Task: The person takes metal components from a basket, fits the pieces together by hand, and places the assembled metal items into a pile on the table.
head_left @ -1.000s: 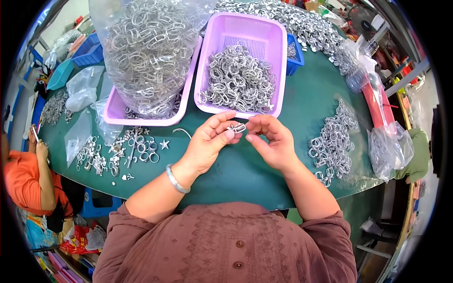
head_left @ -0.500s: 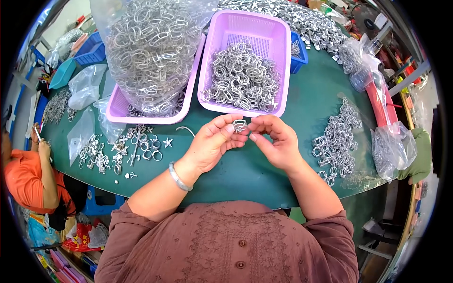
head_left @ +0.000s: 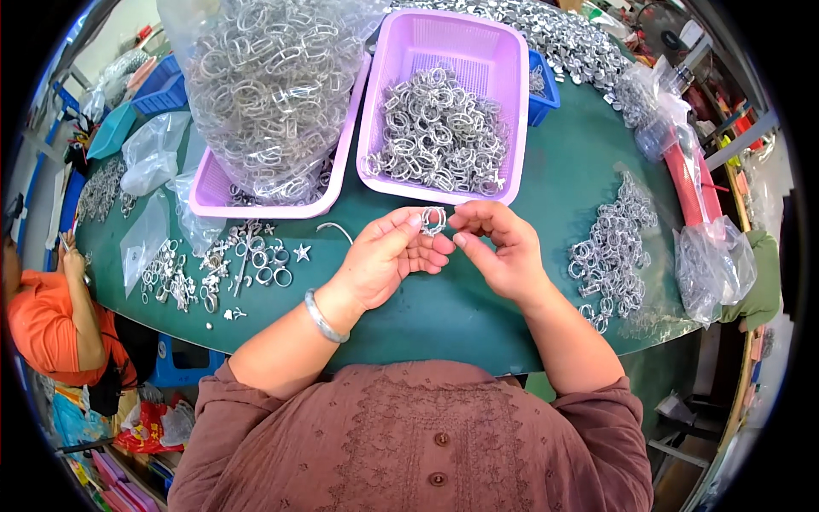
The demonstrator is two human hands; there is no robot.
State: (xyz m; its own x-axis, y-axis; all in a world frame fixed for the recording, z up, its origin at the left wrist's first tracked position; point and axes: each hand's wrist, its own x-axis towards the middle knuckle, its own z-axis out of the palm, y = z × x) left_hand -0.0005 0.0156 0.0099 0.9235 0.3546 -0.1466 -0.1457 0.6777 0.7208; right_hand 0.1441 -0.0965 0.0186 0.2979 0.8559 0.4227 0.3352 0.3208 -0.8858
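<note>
Between the thumb and finger of my left hand (head_left: 386, 256) is a small silver metal ring (head_left: 433, 221) with a double-banded, openwork look. My right hand (head_left: 503, 247) is beside it, thumb and fingers curled in close to the ring's right edge. Whether those fingertips touch the ring or pinch something small, I cannot make out. Both hands are above the green table (head_left: 426, 328), just in front of a lilac basket (head_left: 518, 171) with a heap of silver ring pieces (head_left: 439, 132). To the right of my hands lies a loose pile of similar metal pieces (head_left: 612, 247).
A clear bag (head_left: 269, 102) bulging with metal pieces stands in another lilac basket (head_left: 256, 209). Small silver parts and a star (head_left: 302, 253) lie at left, near a curved strip (head_left: 335, 230). Plastic bags (head_left: 717, 264) hang at right. A person in orange (head_left: 55, 324) sits far left.
The ring in my left hand has been turned, so its round opening now shows. My right fingertips have shifted slightly around its edge.
</note>
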